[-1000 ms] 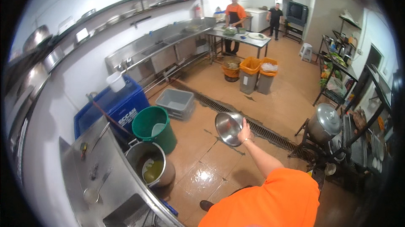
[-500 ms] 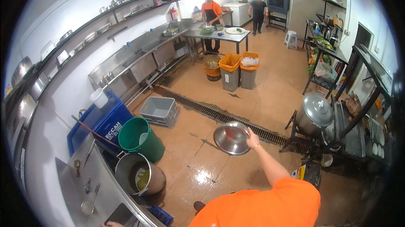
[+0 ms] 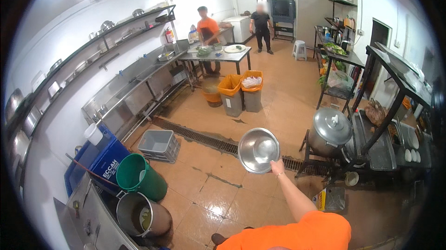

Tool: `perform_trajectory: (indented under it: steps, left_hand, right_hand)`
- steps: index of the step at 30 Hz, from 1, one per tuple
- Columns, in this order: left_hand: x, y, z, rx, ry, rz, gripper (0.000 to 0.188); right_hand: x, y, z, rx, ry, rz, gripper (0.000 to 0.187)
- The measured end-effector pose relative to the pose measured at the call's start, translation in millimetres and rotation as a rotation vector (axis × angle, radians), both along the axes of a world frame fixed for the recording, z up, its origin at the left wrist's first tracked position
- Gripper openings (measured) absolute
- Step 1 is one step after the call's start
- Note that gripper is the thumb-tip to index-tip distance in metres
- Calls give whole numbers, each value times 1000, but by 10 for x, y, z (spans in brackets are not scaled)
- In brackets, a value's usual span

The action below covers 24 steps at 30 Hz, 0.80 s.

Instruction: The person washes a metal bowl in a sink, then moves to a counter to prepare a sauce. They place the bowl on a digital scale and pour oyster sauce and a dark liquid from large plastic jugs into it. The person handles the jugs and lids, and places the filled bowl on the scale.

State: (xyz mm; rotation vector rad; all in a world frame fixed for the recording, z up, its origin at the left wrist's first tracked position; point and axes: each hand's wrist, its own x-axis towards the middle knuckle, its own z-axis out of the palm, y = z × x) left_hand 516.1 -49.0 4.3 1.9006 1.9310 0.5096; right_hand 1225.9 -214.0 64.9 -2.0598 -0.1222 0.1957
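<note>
the tiled floor spreads widest, shiny in patches, with a floor drain crossing it. a large lidded pot stands to the right, and a green bin to the left, beside an open deep pot. between them, held out at arm's length above the floor, is a round metal bowl, tilted so its mouth faces the wearer. it looks thin-walled, so probably light for its width, stiff, unlikely to break, but slick if wet; the rim seems the surest hold, with a second grip opposite if loaded. the right hand is closed around the rim's lower right; exact finger placement is too small to tell. the left hand is out of view, its state unknown.
</note>
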Motion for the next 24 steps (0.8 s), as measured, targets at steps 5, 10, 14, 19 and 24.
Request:
perform_trajectory:
  steps: [5, 10, 14, 19, 24]
  left_hand:
    - [-462, -838, -281, -295, 190, 102, 42]
    - [-789, -1374, -495, -357, 260, 56, 45]
    - [-701, -1438, -638, -320, 238, -79, 45]
    - [-678, -1531, -786, -407, 141, 16, 44]
    - [-580, -1536, -851, -443, 89, 18, 43]
  right_hand:
    - [-801, 573, 159, 575, 305, 167, 66]
    - [-1306, 904, 1379, 307, 8, 526, 89]
    - [-1170, 1148, 1897, 375, -579, 654, 95]
    - [-1341, 1401, 2221, 415, -680, 719, 98]
    - [-1514, 1460, 2472, 544, -772, 671, 98]
